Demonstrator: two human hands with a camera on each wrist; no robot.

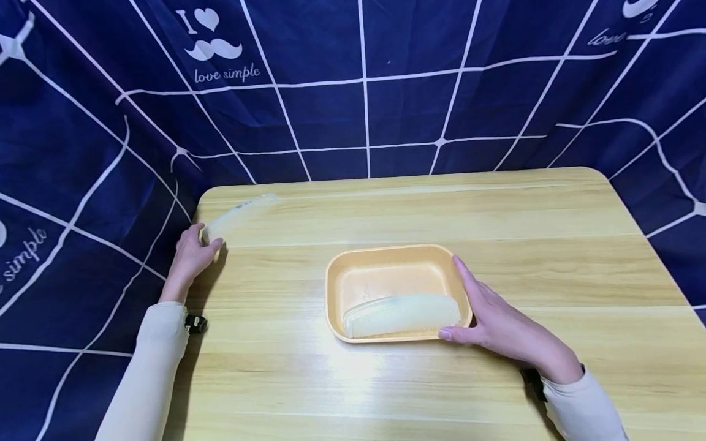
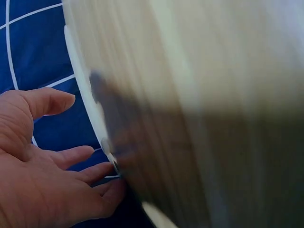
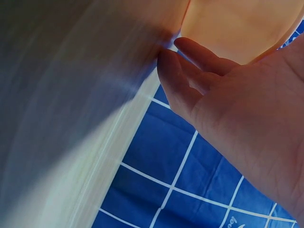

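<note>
A pale translucent comb [image 1: 245,210] lies slantwise near the table's back left corner. My left hand [image 1: 194,250] is at its near end, fingers and thumb apart; in the left wrist view the fingertips [image 2: 107,168] are by the table edge, and the comb cannot be made out clearly. My right hand [image 1: 493,315] holds the right end of a light orange plastic box [image 1: 333,278], thumb at the near rim and fingers along the right side. Inside the box, along its near wall, lie pale combs [image 1: 405,312] that overlap, so their number is unclear.
The wood-grain table [image 1: 265,367] has rounded back corners. Dark blue cloth [image 1: 325,116] with white lines hangs behind it and along both sides. A black band [image 1: 195,323] is on the left wrist; another dark band [image 1: 534,384] is on the right.
</note>
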